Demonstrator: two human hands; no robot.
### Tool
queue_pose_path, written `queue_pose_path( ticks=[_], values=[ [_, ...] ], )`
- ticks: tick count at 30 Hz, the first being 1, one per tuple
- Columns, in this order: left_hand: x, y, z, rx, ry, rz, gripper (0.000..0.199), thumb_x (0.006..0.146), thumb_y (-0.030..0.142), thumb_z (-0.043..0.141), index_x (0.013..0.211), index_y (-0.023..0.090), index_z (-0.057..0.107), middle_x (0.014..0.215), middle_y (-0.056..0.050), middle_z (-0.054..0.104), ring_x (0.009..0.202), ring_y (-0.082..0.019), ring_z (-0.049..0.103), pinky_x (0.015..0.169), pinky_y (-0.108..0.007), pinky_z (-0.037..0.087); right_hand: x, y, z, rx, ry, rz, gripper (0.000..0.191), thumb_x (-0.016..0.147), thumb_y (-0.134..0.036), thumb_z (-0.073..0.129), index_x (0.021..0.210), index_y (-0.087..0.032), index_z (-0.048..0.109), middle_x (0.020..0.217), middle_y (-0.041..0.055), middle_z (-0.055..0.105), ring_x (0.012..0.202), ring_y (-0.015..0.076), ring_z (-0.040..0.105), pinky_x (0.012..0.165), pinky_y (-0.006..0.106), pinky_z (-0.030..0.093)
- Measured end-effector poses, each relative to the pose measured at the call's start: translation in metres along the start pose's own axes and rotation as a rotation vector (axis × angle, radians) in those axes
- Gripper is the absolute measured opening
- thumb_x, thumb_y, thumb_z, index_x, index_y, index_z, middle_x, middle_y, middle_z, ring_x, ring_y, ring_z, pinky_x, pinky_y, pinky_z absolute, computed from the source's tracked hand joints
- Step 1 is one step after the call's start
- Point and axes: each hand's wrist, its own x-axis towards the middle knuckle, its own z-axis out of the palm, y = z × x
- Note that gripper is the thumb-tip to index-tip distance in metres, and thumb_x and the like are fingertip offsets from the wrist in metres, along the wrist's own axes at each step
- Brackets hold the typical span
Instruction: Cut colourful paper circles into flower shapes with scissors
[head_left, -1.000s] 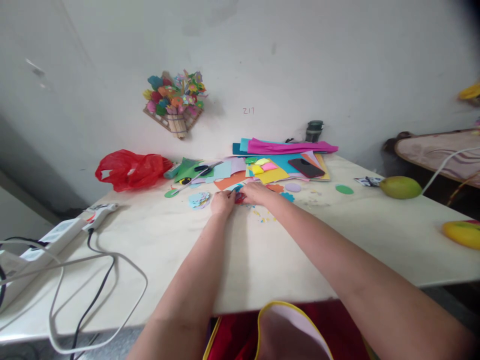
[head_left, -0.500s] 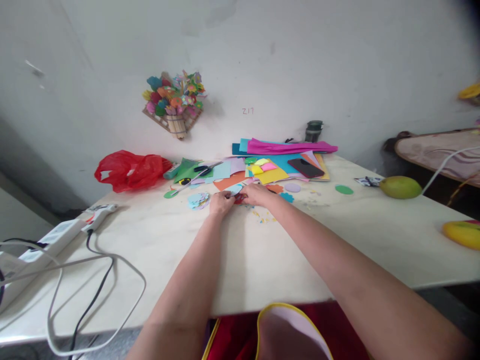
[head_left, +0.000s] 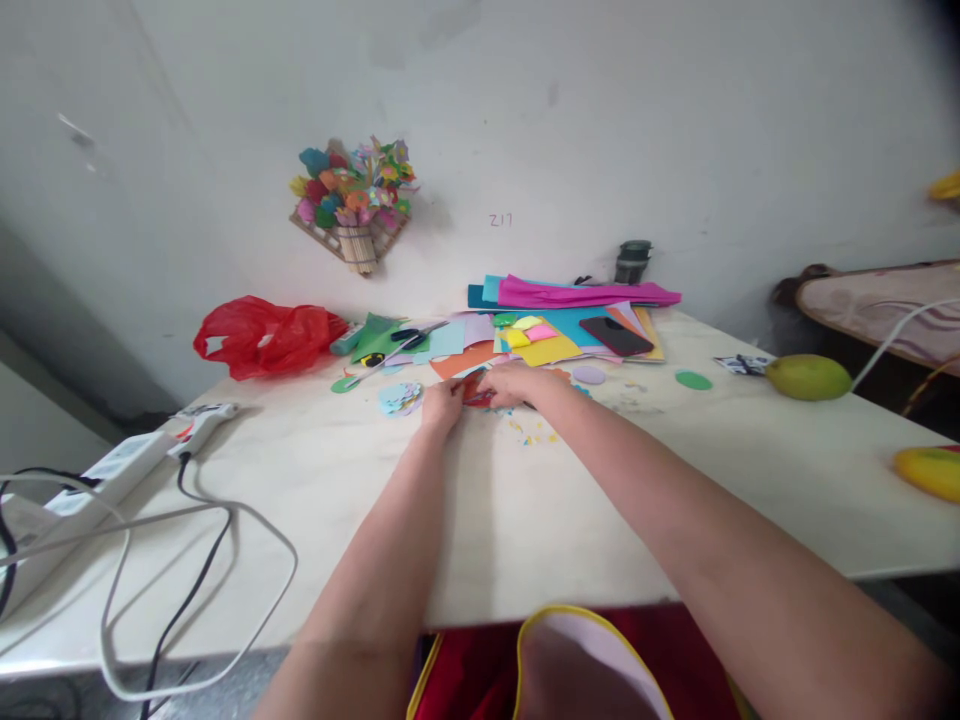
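Observation:
My left hand (head_left: 444,403) rests on the table with its fingers bent inward, at the left edge of a small red object (head_left: 478,390). From the right, my right hand (head_left: 510,385) reaches over that object, fingers curled down onto it. Its kind is hard to make out, as both hands partly cover it. A dark tip pokes out under my right palm. Left of my left hand lies a pile of light blue scalloped paper pieces (head_left: 401,398). Orange paper (head_left: 466,360) lies just behind the hands, and small yellow scraps (head_left: 536,433) are scattered in front of my right hand.
Behind are coloured paper sheets (head_left: 562,350), a phone (head_left: 616,336) and dark-handled scissors (head_left: 411,337). A red plastic bag (head_left: 266,338) sits back left. Power strips (head_left: 112,475) and loose cables lie left; a mango (head_left: 808,377) and a green paper oval (head_left: 694,380) are right.
The light blue paper piece seen between my hands is now mostly out of sight, and more of the red object shows. My right fingers have shifted over it. The view has moved slightly.

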Motion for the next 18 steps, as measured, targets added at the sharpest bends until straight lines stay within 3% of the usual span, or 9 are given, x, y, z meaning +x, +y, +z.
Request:
queue_pose_path(
  ticks=[7, 12, 18],
  values=[
    [0.0, 0.002, -0.003, -0.002, 0.006, -0.022, 0.032, 0.097, 0.025, 0.052, 0.118, 0.017, 0.075, 0.114, -0.013, 0.076, 0.108, -0.026, 0.069, 0.09, -0.03, 0.049, -0.001, -0.015, -0.008, -0.106, 0.021, 0.038, 0.03, 0.085, -0.021, 0.061, 0.11, -0.023, 0.078, 0.108, 0.0115, 0.076, 0.099, 0.0287, 0.07, 0.076, 0.033, 0.049],
    [0.0, 0.002, -0.002, 0.004, 0.011, -0.029, 0.032, 0.096, 0.024, 0.053, 0.119, 0.018, 0.074, 0.116, -0.013, 0.075, 0.11, -0.027, 0.068, 0.09, -0.03, 0.049, 0.005, -0.018, 0.008, -0.161, 0.11, 0.043, 0.034, 0.087, -0.009, 0.053, 0.111, -0.014, 0.077, 0.11, 0.0181, 0.075, 0.103, 0.0278, 0.07, 0.082, 0.033, 0.049],
    [0.001, 0.001, -0.001, -0.015, 0.02, -0.032, 0.034, 0.097, 0.026, 0.051, 0.121, 0.019, 0.073, 0.117, -0.012, 0.075, 0.11, -0.026, 0.068, 0.09, -0.03, 0.048, 0.013, -0.014, 0.029, -0.156, 0.212, 0.041, 0.038, 0.092, -0.007, 0.044, 0.114, -0.01, 0.075, 0.116, 0.0197, 0.072, 0.109, 0.0286, 0.068, 0.082, 0.034, 0.05]
  ],
)
